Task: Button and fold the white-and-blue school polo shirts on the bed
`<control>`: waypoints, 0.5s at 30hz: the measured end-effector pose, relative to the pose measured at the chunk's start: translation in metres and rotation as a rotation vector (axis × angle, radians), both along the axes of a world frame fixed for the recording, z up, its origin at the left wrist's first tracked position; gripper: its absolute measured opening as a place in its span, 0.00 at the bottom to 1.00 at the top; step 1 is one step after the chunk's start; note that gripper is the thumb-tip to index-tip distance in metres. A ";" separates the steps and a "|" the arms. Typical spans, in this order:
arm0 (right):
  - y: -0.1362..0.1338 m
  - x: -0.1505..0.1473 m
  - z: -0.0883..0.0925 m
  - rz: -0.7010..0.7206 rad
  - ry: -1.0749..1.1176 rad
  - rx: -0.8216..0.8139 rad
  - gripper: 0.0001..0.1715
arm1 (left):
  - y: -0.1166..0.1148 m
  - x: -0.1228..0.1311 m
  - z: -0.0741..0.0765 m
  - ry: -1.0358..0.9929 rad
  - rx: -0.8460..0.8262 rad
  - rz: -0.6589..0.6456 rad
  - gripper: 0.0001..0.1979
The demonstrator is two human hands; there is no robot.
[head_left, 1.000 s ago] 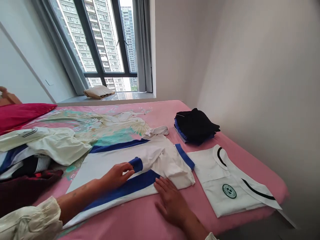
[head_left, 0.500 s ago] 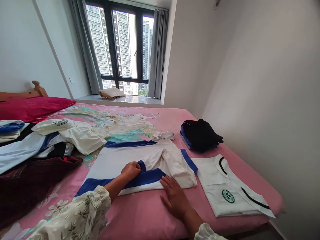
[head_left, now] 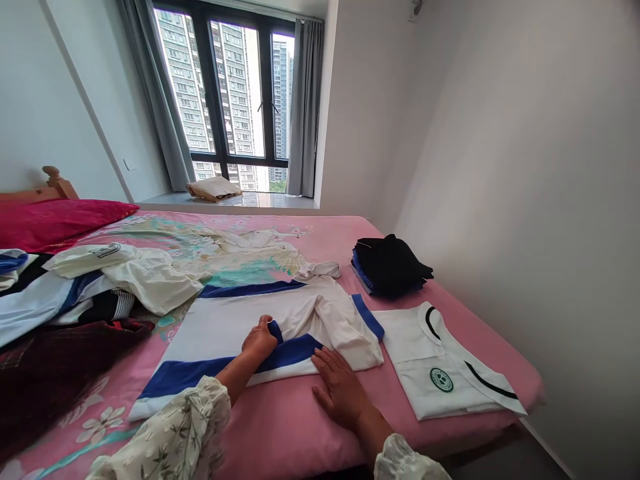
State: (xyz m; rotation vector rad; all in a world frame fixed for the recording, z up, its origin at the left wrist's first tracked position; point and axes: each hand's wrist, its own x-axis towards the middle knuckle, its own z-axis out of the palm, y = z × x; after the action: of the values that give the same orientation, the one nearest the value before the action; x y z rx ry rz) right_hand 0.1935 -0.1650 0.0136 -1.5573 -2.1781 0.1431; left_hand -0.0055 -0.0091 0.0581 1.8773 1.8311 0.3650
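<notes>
A white shirt with blue bands [head_left: 220,327] lies spread on the bed in front of me, its collar end toward the right. My left hand [head_left: 260,339] pinches the blue edge of a sleeve that is folded over the shirt's middle. Flat with its fingers stretched out, my right hand [head_left: 340,387] rests at the shirt's near edge, fingertips on the fabric by the blue band. Right of the shirt lies a folded white T-shirt [head_left: 415,360] with black trim and a round green badge.
A folded stack of dark clothes [head_left: 393,265] sits behind the white T-shirt. Unfolded clothes [head_left: 145,273] are heaped at the left, with a dark red plaid garment [head_left: 60,373] nearest me. The pink bed [head_left: 300,440] ends at a front edge close to me.
The whole view has shifted slightly, so things appear a little further left. My left hand still pinches the sleeve edge and my right hand stays flat at the shirt's near edge.
</notes>
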 end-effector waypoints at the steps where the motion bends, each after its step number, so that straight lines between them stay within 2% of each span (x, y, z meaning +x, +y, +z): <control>1: 0.000 0.000 0.000 0.001 0.009 0.002 0.32 | 0.000 -0.001 -0.001 -0.013 0.005 0.005 0.25; 5: 0.000 0.002 -0.003 -0.006 0.037 0.013 0.32 | -0.001 -0.004 0.002 -0.128 0.008 0.039 0.17; 8: 0.002 0.004 -0.005 0.002 0.049 0.012 0.32 | 0.003 -0.004 0.017 -0.280 0.014 0.078 0.15; 11: 0.003 0.006 -0.007 0.010 0.058 0.015 0.32 | 0.013 0.000 0.048 -0.459 0.034 0.069 0.15; 15: 0.003 0.005 -0.008 0.003 0.043 0.011 0.33 | 0.027 0.006 0.111 -0.662 0.090 -0.030 0.16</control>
State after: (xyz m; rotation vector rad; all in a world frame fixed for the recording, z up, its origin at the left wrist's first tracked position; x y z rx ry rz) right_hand 0.1983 -0.1619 0.0055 -1.5319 -2.1447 0.1640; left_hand 0.0004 0.0180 0.1689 1.5701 1.3483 0.9419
